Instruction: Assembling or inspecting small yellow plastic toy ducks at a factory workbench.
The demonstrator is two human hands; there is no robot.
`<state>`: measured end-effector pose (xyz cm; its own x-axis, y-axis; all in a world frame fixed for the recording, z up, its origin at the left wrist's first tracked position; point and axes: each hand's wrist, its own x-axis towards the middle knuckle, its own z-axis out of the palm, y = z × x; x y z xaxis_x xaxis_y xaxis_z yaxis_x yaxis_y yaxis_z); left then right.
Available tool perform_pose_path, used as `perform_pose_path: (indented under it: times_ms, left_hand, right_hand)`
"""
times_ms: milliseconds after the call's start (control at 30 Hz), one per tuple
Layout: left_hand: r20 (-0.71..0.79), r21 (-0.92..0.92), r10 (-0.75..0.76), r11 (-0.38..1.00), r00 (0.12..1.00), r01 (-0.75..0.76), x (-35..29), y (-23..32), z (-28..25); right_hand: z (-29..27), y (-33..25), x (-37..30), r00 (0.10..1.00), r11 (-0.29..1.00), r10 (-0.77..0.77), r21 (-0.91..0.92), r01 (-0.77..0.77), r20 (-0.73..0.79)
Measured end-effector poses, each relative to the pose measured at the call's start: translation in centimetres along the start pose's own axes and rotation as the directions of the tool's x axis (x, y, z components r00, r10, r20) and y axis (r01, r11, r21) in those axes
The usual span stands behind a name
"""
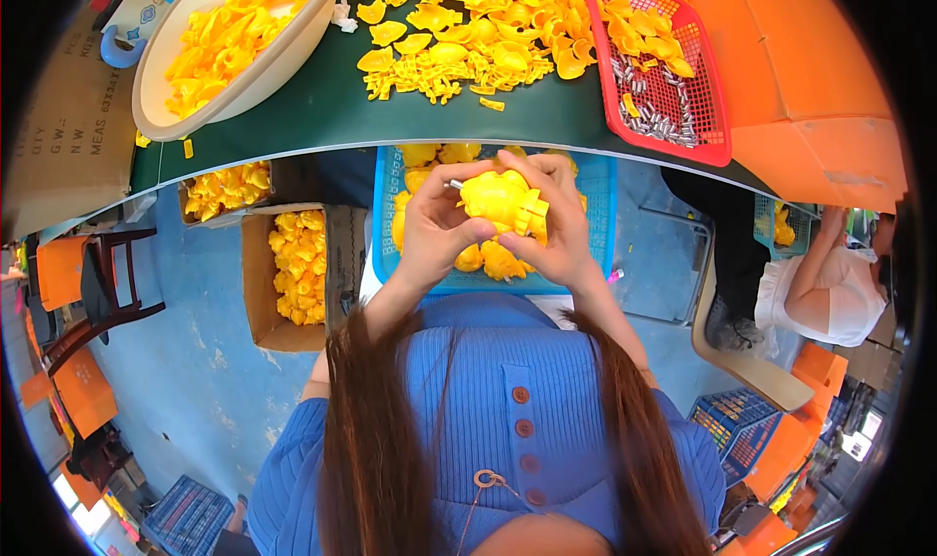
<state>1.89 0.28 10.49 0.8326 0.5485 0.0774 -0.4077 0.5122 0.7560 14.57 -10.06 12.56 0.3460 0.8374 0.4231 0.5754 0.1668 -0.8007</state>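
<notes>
Between my two hands I hold a yellow plastic toy figure [498,197] with a lumpy rounded body. A small silver metal cylinder [453,184] sticks out at its left side, beside the fingers of my left hand [429,226]. My left thumb presses the figure's lower edge. On the other side my right hand [558,219] grips it, fingers over the top and thumb beneath. Directly below is a blue plastic basket [592,275] holding several similar yellow pieces [503,261], partly hidden by my hands.
A green table [322,117] carries a white basin [146,117] of yellow parts, heaped loose yellow parts [468,39] and a red basket [717,117] with metal cylinders. Cardboard boxes [262,322] of yellow pieces stand on the floor at left. Another person [820,292] sits at right.
</notes>
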Motion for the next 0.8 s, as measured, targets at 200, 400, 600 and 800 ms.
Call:
perform_pose_path:
  times_ms: [200, 400, 600, 800]
  left_hand:
    - [-0.002, 0.139, 0.115, 0.984, 0.993, -0.114, -0.3, -0.9, 0.3]
    - [-0.012, 0.152, 0.134, 0.98, 0.991, -0.131, -0.8, -1.2, 0.9]
    - [-0.037, 0.257, -0.013, 0.966, 0.999, 0.022, -0.6, -0.6, 1.1]
    - [0.249, 0.698, -0.042, 0.701, 0.967, -0.15, -0.5, -2.0, 0.0]
  right_hand:
    - [1.0, 0.5, -0.2, 0.97, 0.999, -0.024, -0.027, 0.018, -0.241]
    - [0.7, 1.2, 0.5, 0.895, 0.93, -0.32, -0.285, 0.234, -0.311]
    - [1.0, 1.2, 0.4, 0.884, 0.955, -0.273, -0.217, 0.202, -0.379]
    - [1.6, 1.8, -1.0, 0.881, 0.991, 0.053, 0.136, 0.014, -0.471]
